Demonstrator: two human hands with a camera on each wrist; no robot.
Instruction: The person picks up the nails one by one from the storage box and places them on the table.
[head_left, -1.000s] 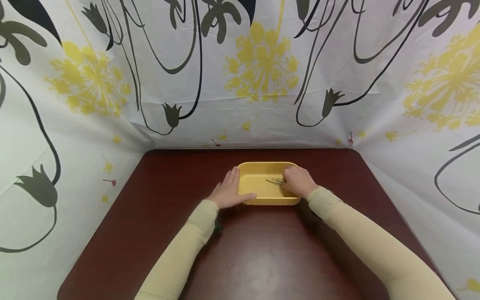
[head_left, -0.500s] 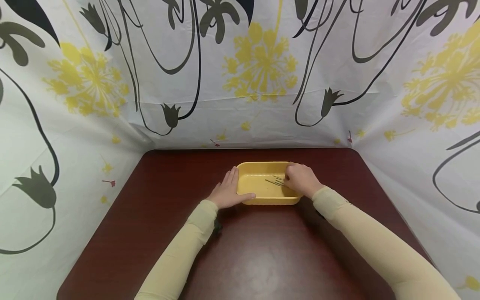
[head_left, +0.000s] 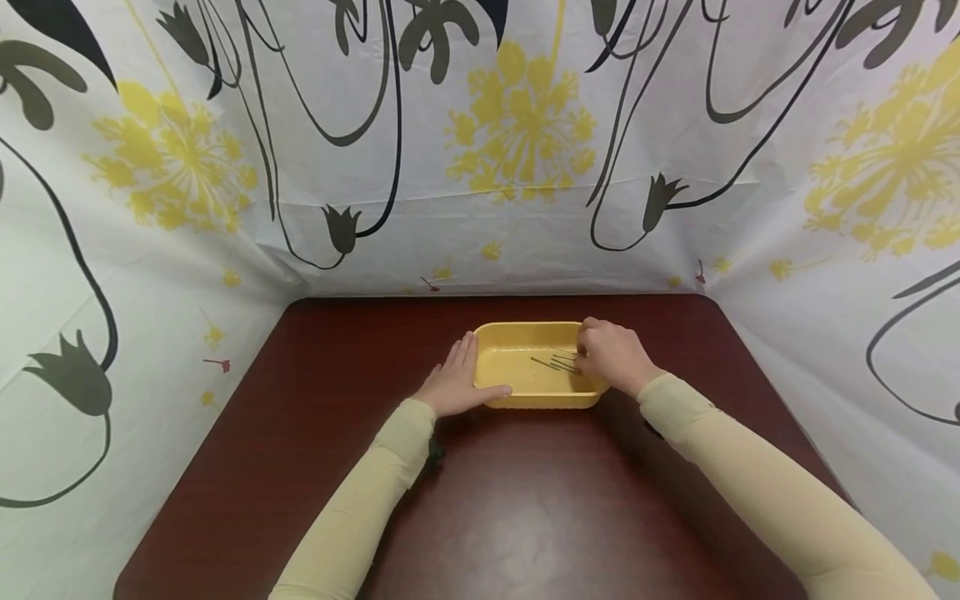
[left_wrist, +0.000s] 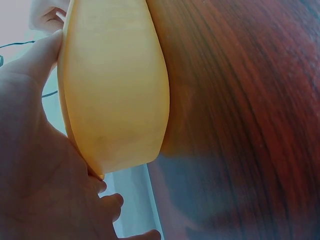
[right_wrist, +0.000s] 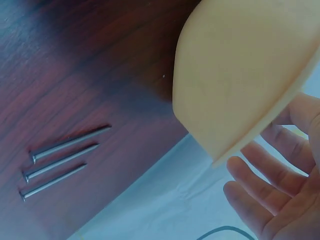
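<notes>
Left hand (head_left: 455,387), fingers straight, braced against yellow tray (head_left: 525,401); right hand (head_left: 612,356), fingers curved at opposite end, grasp not discernible; nails (head_left: 561,364) in tray between hands, more exposed since right hand drew outward, presumably left lying; three loose nails (right_wrist: 61,163) on table (right_wrist: 115,170), right hand's side
</notes>
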